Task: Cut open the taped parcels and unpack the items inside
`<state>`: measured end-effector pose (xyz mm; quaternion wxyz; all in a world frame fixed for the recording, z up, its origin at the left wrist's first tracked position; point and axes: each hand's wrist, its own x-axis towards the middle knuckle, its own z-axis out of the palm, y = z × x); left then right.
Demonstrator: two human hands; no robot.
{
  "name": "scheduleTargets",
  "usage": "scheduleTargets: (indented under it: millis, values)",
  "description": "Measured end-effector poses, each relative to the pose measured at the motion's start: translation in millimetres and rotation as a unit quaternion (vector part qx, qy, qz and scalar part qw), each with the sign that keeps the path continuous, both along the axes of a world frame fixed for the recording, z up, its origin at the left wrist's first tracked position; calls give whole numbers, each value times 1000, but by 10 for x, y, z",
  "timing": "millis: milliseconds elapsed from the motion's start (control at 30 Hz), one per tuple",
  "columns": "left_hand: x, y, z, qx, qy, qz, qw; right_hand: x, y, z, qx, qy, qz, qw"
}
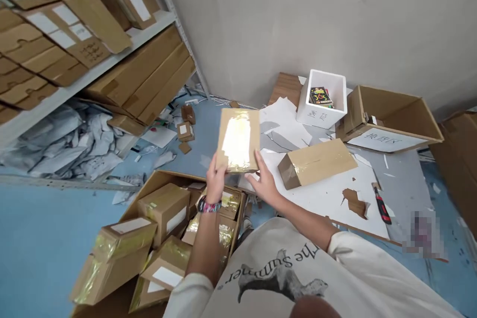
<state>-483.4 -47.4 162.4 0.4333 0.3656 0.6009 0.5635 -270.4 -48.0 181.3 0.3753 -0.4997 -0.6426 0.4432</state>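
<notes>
A small cardboard box [257, 131] with a shiny white label and clear tape is held up in front of me, above the floor. My left hand [216, 176] grips its lower left edge, a watch and a patterned band on that wrist. At its lower right edge is my right hand [264, 179], thumb and fingers against the side. To the right a longer taped box [324, 161] lies on the worktable [309, 198]. Below my left arm, a large open carton [164, 174] holds several taped parcels [166, 208].
A white foam box [322, 114] and an open carton [391, 136] with a handwritten label stand at the table's back. A red and black knife [382, 208] lies at right. Shelves [149, 30] with boxes fill the left; scraps and small boxes [185, 131] litter the floor.
</notes>
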Motion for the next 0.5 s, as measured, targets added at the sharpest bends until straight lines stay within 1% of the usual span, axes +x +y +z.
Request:
scheduleTargets:
  millis: [67, 133, 200, 233, 267, 300, 333, 367, 400, 433, 467, 500]
  values:
    - [241, 549, -138, -20, -18, -71, 997, 226, 160, -165, -11, -13, -47, 999]
    - [496, 1020, -342, -63, -16, -118, 991, 393, 296, -399, -51, -10, -90, 995]
    - [752, 1369, -571, -121, 28, -136, 983, 489, 374, -637, -117, -6, -117, 986]
    - [870, 1492, -681, -148, 66, -136, 977, 517, 382, -732, -157, -6, -117, 981]
    - [977, 1582, -781, -168, 103, -134, 971, 539, 365, -799, -196, -7, -104, 975]
    - [1069, 1639, -868, -180, 136, -129, 966, 567, 327, -831, -223, -8, -77, 972]
    - [1144, 1665, -941, -182, 162, -119, 963, 612, 275, -826, -231, -6, -39, 972]
    - [1202, 1660, -999, -179, 178, -101, 962, 688, 217, -785, -214, -4, 0, 977]
    - [1248, 1625, -1045, -173, 186, -77, 964, 810, 168, -714, -174, -2, 32, 984]
    - [1283, 1557, -1079, -165, 189, -43, 967, 986, 140, -621, -117, -3, 49, 992]
    - [1313, 1457, -1104, -157, 190, -4, 969, 1223, 142, -519, -54, -11, 45, 997]
    - [1342, 1326, -1120, -146, 186, 37, 971, 1520, 181, -418, 2, -26, 19, 999]
